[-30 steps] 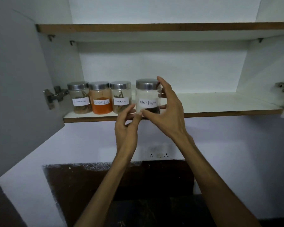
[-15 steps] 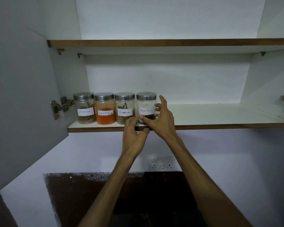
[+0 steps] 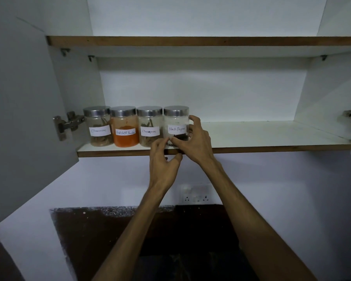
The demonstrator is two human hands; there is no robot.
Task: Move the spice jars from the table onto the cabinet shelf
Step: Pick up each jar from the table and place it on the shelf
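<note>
Cabinet shelf (image 3: 251, 136), four spice jars (image 3: 137, 126)

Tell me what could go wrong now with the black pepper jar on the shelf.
The black pepper jar sits near the shelf's front edge, so a careless release by the right hand might tip it off. Nudging it leftward could knock the neighbouring cinnamon jar, since the jars stand nearly touching.

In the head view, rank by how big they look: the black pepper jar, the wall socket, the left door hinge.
1. Black pepper jar
2. Wall socket and left door hinge: too alike to rank, and not equally near the camera.
</note>
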